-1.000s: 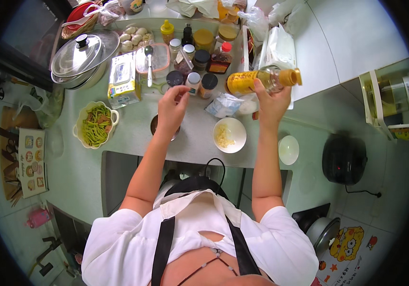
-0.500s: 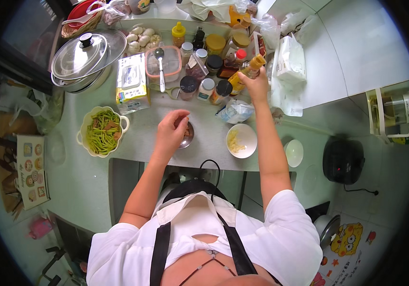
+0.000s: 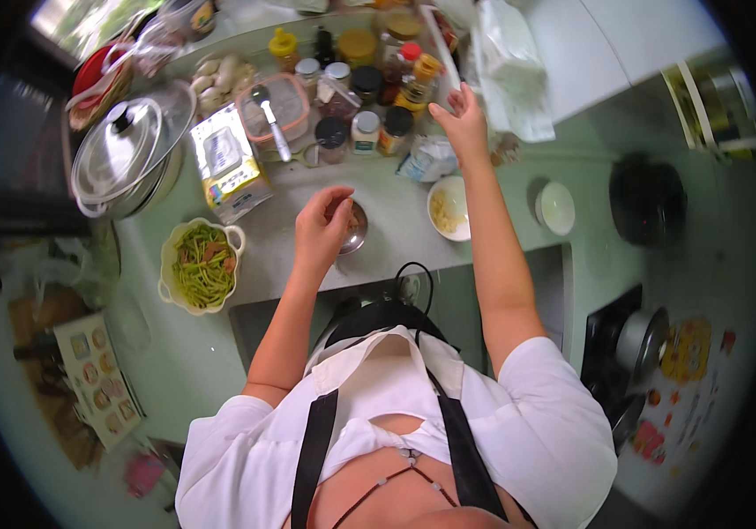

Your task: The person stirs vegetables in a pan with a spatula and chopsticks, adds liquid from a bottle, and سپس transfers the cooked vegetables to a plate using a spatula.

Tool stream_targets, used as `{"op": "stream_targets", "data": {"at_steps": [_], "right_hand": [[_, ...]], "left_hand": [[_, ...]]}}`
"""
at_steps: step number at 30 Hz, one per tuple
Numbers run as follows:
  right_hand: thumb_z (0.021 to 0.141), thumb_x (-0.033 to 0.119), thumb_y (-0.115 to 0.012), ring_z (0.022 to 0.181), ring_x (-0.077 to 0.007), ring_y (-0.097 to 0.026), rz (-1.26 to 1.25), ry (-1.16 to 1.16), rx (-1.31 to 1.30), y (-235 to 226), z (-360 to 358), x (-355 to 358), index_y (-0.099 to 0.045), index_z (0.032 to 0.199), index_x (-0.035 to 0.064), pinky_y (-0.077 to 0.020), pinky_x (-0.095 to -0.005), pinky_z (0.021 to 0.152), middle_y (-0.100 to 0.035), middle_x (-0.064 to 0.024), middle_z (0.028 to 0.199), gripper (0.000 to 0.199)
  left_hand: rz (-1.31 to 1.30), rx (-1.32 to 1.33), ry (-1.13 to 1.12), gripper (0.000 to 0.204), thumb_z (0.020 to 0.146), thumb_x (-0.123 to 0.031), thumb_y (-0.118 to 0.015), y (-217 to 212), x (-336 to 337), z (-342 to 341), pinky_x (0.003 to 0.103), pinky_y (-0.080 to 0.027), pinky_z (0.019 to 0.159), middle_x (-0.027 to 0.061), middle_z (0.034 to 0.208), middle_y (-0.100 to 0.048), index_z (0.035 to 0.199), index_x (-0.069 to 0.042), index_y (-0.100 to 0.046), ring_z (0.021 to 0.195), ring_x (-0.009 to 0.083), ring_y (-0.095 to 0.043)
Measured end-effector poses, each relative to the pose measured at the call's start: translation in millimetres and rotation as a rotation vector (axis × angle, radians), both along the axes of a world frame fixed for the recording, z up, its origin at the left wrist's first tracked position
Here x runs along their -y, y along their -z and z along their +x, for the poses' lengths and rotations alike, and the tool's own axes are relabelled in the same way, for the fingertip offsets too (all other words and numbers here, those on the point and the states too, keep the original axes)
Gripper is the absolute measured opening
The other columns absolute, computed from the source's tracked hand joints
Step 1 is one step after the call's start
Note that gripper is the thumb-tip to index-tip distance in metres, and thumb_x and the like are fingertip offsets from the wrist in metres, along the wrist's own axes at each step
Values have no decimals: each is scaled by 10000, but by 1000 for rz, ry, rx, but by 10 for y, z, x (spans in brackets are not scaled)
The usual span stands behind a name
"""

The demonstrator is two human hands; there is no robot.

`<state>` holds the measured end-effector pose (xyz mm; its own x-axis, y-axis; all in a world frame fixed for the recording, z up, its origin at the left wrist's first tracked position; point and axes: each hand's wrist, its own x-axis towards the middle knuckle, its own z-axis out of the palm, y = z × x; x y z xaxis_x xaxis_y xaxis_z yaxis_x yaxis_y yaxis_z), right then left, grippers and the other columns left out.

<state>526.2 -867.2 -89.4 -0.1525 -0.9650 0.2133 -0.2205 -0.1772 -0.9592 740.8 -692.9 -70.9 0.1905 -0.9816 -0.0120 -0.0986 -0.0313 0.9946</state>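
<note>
My right hand (image 3: 464, 130) is raised beside the bottles at the back, its fingers apart and nothing in them. Just left of it stands a bottle with an orange-yellow cap (image 3: 419, 84), apart from the hand. My left hand (image 3: 321, 227) is curled, with fingers and thumb drawn together, over the left side of a small metal bowl (image 3: 358, 236). Some brownish food shows in that bowl, partly covered by the hand; whether the fingers pinch anything is hidden. A white bowl (image 3: 439, 190) with pale yellow chopped pieces sits beside my right forearm.
Jars such as a white-lidded one (image 3: 365, 132) crowd the back, near a pink-rimmed container (image 3: 294, 93) with a spoon. At left are a wipes pack (image 3: 228, 167), a lidded pot (image 3: 127, 167) and a dish of green beans (image 3: 203, 269). Another white bowl (image 3: 556, 208) is at right.
My right hand has let go of the orange-capped bottle, which now stands among the jars. The left hand stays by the metal bowl. The whole view has shifted and turned.
</note>
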Motion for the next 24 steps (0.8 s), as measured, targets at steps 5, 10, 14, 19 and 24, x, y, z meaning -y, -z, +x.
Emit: {"op": "stream_targets", "data": {"at_steps": [5,10,14,19,24], "right_hand": [[823,77,-583,922,-153,-582,239,-51,258,-498,-391,-1489,-493,1145,-41,-455,-254,806,-606,-119,1008,355],[862,134,-542,791,-124,-598,314,485,260,-751,-1388,-2910,-571,1032,4,-478,-227,703,-625,-90,883,217],[854,167,-562,681,-97,-577,169,627,276,-761,-1605,-3636,-593,932,27,-472,-215,630,-610,-49,775,164],[818,186,-580,605,-196,-587,81,715,-370,-934,-1709,-4450,-599,814,57,-451,-307,552,-599,-76,682,131],[825,187,-565,619,-272,-581,77,963,-546,-910,-2223,-5855,-578,788,54,-444,-349,530,-597,-83,689,139]], "left_hand": [[33,-63,217,151,817,-25,-557,265,-79,-27,215,-454,629,37,827,-589,963,-3,-590,686,86,-562],[65,-84,408,154,843,-70,-557,98,-153,-271,202,-440,615,19,818,-580,983,-13,-584,697,84,-553],[41,-46,476,195,857,-84,-536,-110,-367,-576,202,-438,610,48,886,-603,1031,-6,-578,706,86,-555],[-66,-67,690,183,873,-78,-511,-340,-899,-1528,198,-436,619,53,894,-600,1031,-6,-569,692,78,-540],[-31,-64,884,160,868,-60,-510,-355,-1899,-2502,199,-433,608,49,837,-589,998,2,-579,670,81,-536]]}}
